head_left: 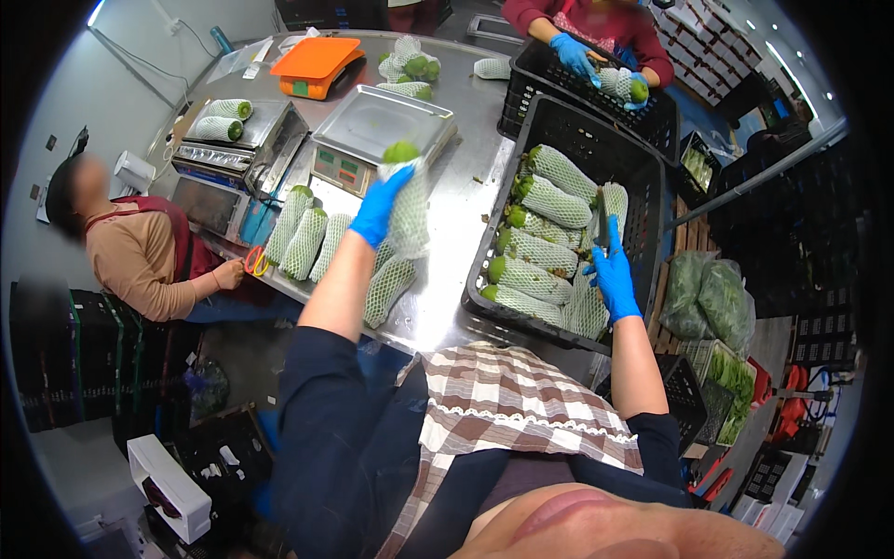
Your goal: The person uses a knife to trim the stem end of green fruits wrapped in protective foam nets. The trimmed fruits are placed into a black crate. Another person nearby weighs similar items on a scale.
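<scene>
My left hand (382,207), in a blue glove, is closed around a long green gourd (410,210) in a white foam net sleeve. It holds the gourd over the metal table, just in front of a weighing scale (386,114). Blue-gloved too, my right hand (612,279) reaches into the black crate (472,279) at its right side. Its fingers are spread and overlap the lower end of a sleeved gourd (615,198); whether they press on it I cannot tell. Several more netted gourds (535,247) lie in that crate. Others (304,244) lie in a row left of my left hand.
An orange tray (315,61) and more gourds (410,61) sit at the table's far side. A second scale (242,130) carries two gourds. One person (149,242) stands left near orange scissors (256,262); another, blue-gloved (573,56), handles a gourd over a far crate (540,70).
</scene>
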Action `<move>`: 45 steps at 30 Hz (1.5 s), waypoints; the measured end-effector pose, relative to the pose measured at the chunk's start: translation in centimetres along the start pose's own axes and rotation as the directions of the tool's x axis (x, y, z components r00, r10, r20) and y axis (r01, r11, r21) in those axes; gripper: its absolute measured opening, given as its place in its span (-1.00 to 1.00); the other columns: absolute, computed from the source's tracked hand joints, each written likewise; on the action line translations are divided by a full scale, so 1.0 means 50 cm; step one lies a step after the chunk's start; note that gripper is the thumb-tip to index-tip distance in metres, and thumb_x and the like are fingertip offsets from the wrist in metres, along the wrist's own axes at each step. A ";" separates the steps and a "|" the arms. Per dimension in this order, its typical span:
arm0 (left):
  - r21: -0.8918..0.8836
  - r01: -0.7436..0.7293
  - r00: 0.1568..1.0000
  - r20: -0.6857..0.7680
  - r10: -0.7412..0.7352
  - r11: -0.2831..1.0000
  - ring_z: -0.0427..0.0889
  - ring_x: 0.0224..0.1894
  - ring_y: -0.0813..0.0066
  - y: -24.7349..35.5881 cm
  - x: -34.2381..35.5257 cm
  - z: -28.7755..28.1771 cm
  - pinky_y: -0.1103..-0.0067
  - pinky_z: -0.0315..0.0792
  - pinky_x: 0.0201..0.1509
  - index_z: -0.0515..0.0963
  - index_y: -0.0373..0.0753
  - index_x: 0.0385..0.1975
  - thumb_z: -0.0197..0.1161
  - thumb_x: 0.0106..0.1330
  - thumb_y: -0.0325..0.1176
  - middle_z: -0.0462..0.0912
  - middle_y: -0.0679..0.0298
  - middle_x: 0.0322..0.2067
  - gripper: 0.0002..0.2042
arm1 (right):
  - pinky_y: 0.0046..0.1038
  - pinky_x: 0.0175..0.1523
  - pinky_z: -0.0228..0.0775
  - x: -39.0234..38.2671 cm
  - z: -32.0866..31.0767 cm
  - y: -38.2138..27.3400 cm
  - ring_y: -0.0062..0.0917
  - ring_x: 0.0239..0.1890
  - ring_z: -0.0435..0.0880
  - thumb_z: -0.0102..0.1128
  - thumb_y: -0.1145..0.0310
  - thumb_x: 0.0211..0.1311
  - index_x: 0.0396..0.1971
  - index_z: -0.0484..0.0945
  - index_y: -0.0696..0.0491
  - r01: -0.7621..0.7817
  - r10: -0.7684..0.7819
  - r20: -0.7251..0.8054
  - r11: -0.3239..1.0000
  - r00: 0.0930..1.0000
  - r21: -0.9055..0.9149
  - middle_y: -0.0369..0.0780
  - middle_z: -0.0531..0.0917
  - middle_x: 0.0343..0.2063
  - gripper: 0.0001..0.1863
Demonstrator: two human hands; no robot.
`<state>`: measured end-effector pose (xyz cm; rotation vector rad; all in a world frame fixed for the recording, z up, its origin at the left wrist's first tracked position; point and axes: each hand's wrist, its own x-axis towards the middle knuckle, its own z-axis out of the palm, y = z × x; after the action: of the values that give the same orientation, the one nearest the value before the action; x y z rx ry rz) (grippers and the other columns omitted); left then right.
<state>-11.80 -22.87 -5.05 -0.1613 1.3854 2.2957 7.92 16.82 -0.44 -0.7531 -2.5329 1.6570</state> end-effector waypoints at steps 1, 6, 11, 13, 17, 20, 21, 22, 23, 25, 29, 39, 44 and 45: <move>0.220 -0.001 0.997 -0.070 0.017 0.975 0.68 -0.14 0.36 0.010 -0.011 -0.045 0.43 0.59 -0.05 0.52 -0.29 0.08 0.39 0.21 -0.10 0.68 0.17 -0.13 -0.48 | -0.48 -0.47 0.49 0.003 -0.005 0.009 -0.56 -0.47 0.60 0.01 0.43 0.42 0.50 -0.11 -0.41 -0.005 0.005 0.037 1.000 0.999 -0.019 -0.05 0.61 -0.10 -0.22; 0.915 0.303 0.902 -0.366 0.230 0.267 0.67 -0.03 0.19 -0.066 0.013 -0.411 0.37 0.56 0.03 0.49 -0.39 0.10 0.58 -0.12 0.06 0.65 -0.01 -0.02 -0.17 | -0.45 -0.57 0.43 0.042 0.010 0.044 -0.53 -0.57 0.62 0.07 0.37 0.39 0.20 0.38 0.02 -0.112 0.117 0.095 0.992 0.989 -0.055 -0.11 0.63 -0.26 -0.60; 0.876 0.473 0.865 -0.443 0.233 -0.091 0.47 0.23 0.05 -0.008 -0.047 -0.215 0.27 0.42 0.25 0.23 -0.31 0.32 0.59 -0.27 0.21 0.48 -0.12 0.16 0.13 | -0.46 -0.61 0.38 0.026 -0.018 0.064 -0.53 -0.64 0.60 0.18 0.30 0.29 -0.29 0.44 0.10 -0.121 0.121 0.019 0.992 0.993 0.020 -0.19 0.59 -0.49 -0.81; 0.852 0.475 0.832 -0.354 0.427 -0.220 0.41 0.27 0.02 -0.011 -0.053 -0.149 0.22 0.37 0.28 0.21 -0.28 0.35 0.60 -0.25 0.16 0.45 -0.10 0.18 0.12 | -0.47 -0.62 0.38 0.025 -0.017 0.063 -0.54 -0.65 0.58 0.19 0.31 0.29 -0.28 0.45 0.11 -0.106 0.104 0.021 0.992 0.994 0.064 -0.20 0.59 -0.50 -0.81; 0.899 -0.436 0.527 0.300 0.795 -0.050 0.43 0.12 -0.03 -0.053 0.022 0.022 0.22 0.30 0.24 0.36 -0.34 0.19 0.56 -0.11 -0.02 0.49 -0.07 0.03 -0.14 | -0.48 -0.61 0.38 0.027 -0.010 0.048 -0.56 -0.65 0.56 0.19 0.32 0.29 -0.22 0.46 0.11 -0.082 0.080 0.018 0.993 0.997 0.089 -0.21 0.60 -0.48 -0.80; 0.656 -0.745 0.462 0.380 0.801 0.119 0.46 0.09 0.06 -0.028 -0.047 0.311 0.30 0.31 0.23 0.46 -0.23 0.12 0.50 0.02 -0.22 0.50 0.04 0.02 -0.37 | -0.48 -0.56 0.42 0.035 -0.025 0.062 -0.55 -0.62 0.58 0.18 0.34 0.30 -0.15 0.45 0.11 -0.100 0.098 0.023 0.979 0.995 0.178 -0.18 0.63 -0.42 -0.78; 0.567 -0.802 0.473 0.411 0.779 0.188 0.43 0.13 0.05 -0.033 -0.069 0.383 0.30 0.28 0.27 0.45 -0.20 0.15 0.48 0.04 -0.22 0.47 0.05 0.07 -0.38 | -0.48 -0.54 0.44 0.030 -0.026 0.051 -0.54 -0.60 0.59 0.18 0.34 0.30 -0.16 0.45 0.11 -0.117 0.118 0.012 0.966 0.993 0.232 -0.17 0.64 -0.40 -0.79; 0.482 -0.855 0.425 0.441 0.791 0.190 0.39 0.17 0.05 -0.051 -0.071 0.433 0.29 0.25 0.30 0.42 -0.20 0.18 0.47 0.06 -0.23 0.43 0.05 0.10 -0.36 | -0.47 -0.52 0.46 0.020 -0.024 0.030 -0.53 -0.58 0.60 0.18 0.35 0.31 -0.16 0.45 0.11 -0.128 0.133 0.005 0.949 0.991 0.288 -0.16 0.64 -0.38 -0.80; 0.482 -0.855 0.430 0.454 0.781 0.190 0.38 0.18 0.05 -0.049 -0.101 0.488 0.29 0.24 0.32 0.40 -0.19 0.20 0.46 0.08 -0.24 0.42 0.04 0.11 -0.36 | -0.47 -0.50 0.48 0.014 -0.027 0.018 -0.52 -0.56 0.60 0.18 0.35 0.31 -0.17 0.45 0.10 -0.142 0.155 -0.009 0.929 0.988 0.342 -0.15 0.65 -0.36 -0.81; 0.414 -0.863 0.453 0.381 0.806 0.289 0.39 0.18 0.05 -0.099 -0.086 0.559 0.30 0.26 0.31 0.40 -0.23 0.18 0.46 0.09 -0.24 0.43 0.03 0.10 -0.37 | -0.46 -0.48 0.50 0.021 -0.034 0.010 -0.51 -0.54 0.61 0.16 0.36 0.32 -0.16 0.47 0.11 -0.083 0.112 -0.033 0.878 0.993 0.471 -0.14 0.66 -0.34 -0.81; 0.435 -0.796 0.552 0.234 0.800 0.421 0.41 0.13 0.04 -0.187 -0.006 0.570 0.29 0.29 0.27 0.40 -0.28 0.16 0.43 0.12 -0.22 0.45 0.01 0.05 -0.40 | -0.44 -0.41 0.55 0.035 -0.038 -0.052 -0.49 -0.44 0.64 0.17 0.34 0.31 -0.01 0.48 0.13 0.036 0.038 -0.094 0.733 0.995 0.679 -0.13 0.65 -0.29 -0.69; 0.647 -0.711 0.609 0.374 0.699 0.274 0.50 -0.03 0.04 -0.225 0.047 0.505 0.29 0.38 0.10 0.45 -0.29 0.10 0.34 0.23 -0.22 0.50 -0.01 -0.11 -0.52 | -0.46 -0.38 0.52 0.136 0.040 -0.062 -0.46 -0.40 0.62 0.18 0.37 0.29 0.04 0.50 0.15 0.106 0.057 -0.153 0.488 0.987 0.866 -0.18 0.65 -0.32 -0.65; 0.653 -0.675 0.689 0.390 0.611 0.344 0.53 -0.07 0.10 -0.206 0.056 0.490 0.32 0.41 0.07 0.45 -0.30 0.08 0.32 0.28 -0.25 0.51 0.00 -0.13 -0.57 | -0.40 -0.43 0.60 0.111 0.069 -0.083 -0.46 -0.46 0.63 0.17 0.41 0.30 0.06 0.41 0.05 0.059 0.029 -0.090 0.546 0.996 0.836 -0.16 0.63 -0.30 -0.65; 0.651 -0.680 0.683 0.393 0.616 0.338 0.55 -0.05 0.14 -0.210 0.058 0.488 0.35 0.43 0.09 0.45 -0.31 0.09 0.30 0.31 -0.25 0.51 0.02 -0.12 -0.58 | -0.41 -0.43 0.60 0.105 0.070 -0.096 -0.46 -0.47 0.64 0.16 0.42 0.31 0.02 0.41 0.05 0.087 0.004 -0.109 0.569 0.994 0.818 -0.16 0.63 -0.29 -0.69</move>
<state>-6.65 3.23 -2.56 0.9328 2.5978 1.8913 0.52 14.39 0.96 -0.6104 -1.3512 2.3646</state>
